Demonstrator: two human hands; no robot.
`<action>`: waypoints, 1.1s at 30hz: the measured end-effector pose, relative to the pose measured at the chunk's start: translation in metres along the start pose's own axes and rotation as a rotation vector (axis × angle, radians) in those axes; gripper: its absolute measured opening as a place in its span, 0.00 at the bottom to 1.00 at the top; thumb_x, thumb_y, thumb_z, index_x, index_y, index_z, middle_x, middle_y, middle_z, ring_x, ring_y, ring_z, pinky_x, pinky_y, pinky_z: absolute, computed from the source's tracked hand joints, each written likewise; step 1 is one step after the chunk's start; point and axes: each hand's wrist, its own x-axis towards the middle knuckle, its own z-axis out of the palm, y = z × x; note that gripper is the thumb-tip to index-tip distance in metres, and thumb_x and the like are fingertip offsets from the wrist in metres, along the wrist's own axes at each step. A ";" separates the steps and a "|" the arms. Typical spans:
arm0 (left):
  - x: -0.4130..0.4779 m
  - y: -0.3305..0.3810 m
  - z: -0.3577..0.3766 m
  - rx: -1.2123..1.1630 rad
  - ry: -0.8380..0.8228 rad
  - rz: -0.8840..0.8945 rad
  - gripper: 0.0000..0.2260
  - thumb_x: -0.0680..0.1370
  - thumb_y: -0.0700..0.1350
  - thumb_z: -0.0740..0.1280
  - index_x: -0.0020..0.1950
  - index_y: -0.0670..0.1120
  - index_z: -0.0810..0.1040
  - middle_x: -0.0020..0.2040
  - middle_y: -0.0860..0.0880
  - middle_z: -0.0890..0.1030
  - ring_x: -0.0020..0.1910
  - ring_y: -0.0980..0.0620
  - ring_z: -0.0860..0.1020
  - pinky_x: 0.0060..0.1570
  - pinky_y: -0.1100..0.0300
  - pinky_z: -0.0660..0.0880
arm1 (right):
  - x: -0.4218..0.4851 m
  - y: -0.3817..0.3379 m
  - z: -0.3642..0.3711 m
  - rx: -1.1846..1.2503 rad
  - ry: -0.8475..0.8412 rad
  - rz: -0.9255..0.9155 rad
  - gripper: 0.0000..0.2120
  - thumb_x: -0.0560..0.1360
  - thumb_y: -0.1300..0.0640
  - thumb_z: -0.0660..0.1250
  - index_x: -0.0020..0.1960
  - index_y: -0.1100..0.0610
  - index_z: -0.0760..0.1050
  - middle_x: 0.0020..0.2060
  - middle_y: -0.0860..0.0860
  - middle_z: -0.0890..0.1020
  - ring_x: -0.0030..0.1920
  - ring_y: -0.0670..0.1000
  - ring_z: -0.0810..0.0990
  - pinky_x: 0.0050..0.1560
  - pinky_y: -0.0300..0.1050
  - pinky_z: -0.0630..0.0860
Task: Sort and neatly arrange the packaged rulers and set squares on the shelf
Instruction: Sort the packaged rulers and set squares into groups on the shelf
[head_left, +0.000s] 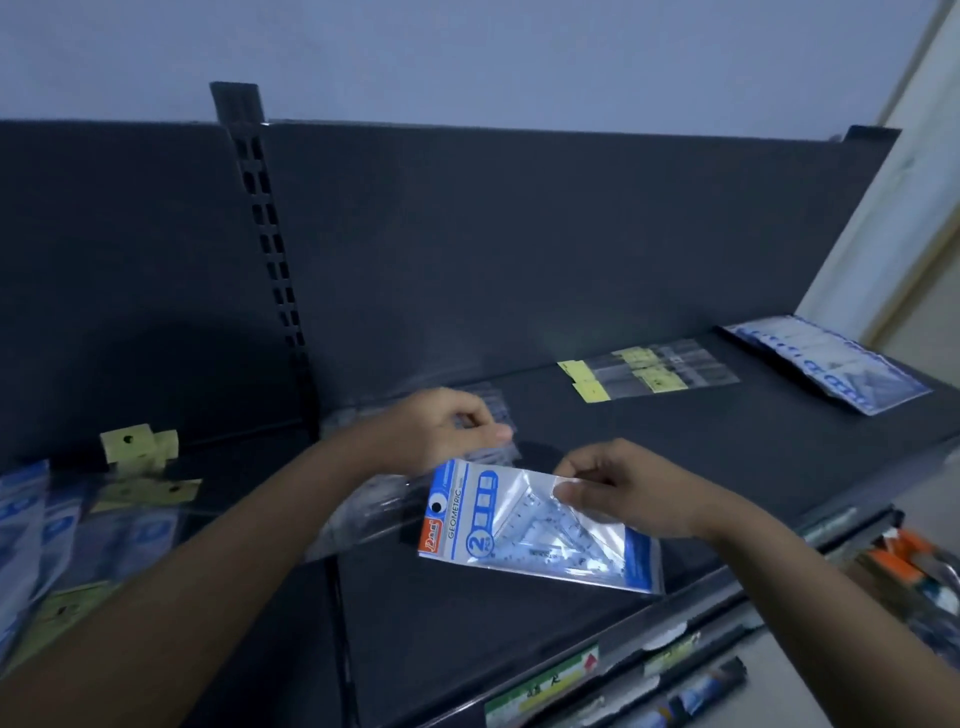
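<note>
— Dark shelf (519, 623), sorted by kind already: blue packs (831, 364) far right, yellow-tagged rulers (649, 371) mid-back?
— Seems so. Set-square pack (519, 535) is held low over the front, probably bound for the blue pile.
— Hands?
— Right hand (634, 493) pinches its top edge, fingers (597, 467) curled; left hand (441, 426) pinches a clear pack (363, 504) just behind.

Glossy clear plastic on the set square pack (540, 525), catching glare, with a printed blue paper insert inside. The shelf (649, 457) looks like dark matt painted metal, smooth. Yellow paper headers top the clear-sleeved rulers (649, 374) further back.
</note>
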 end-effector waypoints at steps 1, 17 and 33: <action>0.007 0.010 0.006 -0.031 -0.111 -0.019 0.13 0.75 0.55 0.70 0.47 0.45 0.82 0.38 0.51 0.84 0.37 0.55 0.80 0.42 0.60 0.75 | -0.002 0.001 -0.006 0.020 0.022 -0.002 0.09 0.79 0.57 0.64 0.40 0.57 0.76 0.24 0.41 0.73 0.26 0.41 0.68 0.32 0.35 0.66; 0.197 0.169 0.178 -0.039 -0.300 0.073 0.05 0.76 0.43 0.71 0.48 0.44 0.78 0.48 0.46 0.85 0.40 0.54 0.83 0.40 0.61 0.78 | -0.162 0.170 -0.205 -0.033 0.563 0.109 0.10 0.68 0.62 0.76 0.42 0.53 0.77 0.26 0.39 0.78 0.27 0.38 0.75 0.30 0.32 0.71; 0.396 0.248 0.318 0.407 0.064 -0.079 0.10 0.75 0.51 0.67 0.55 0.56 0.74 0.49 0.56 0.77 0.42 0.58 0.76 0.41 0.60 0.71 | -0.153 0.361 -0.405 -0.030 0.571 0.144 0.15 0.70 0.60 0.73 0.44 0.44 0.70 0.41 0.37 0.77 0.35 0.32 0.78 0.27 0.26 0.70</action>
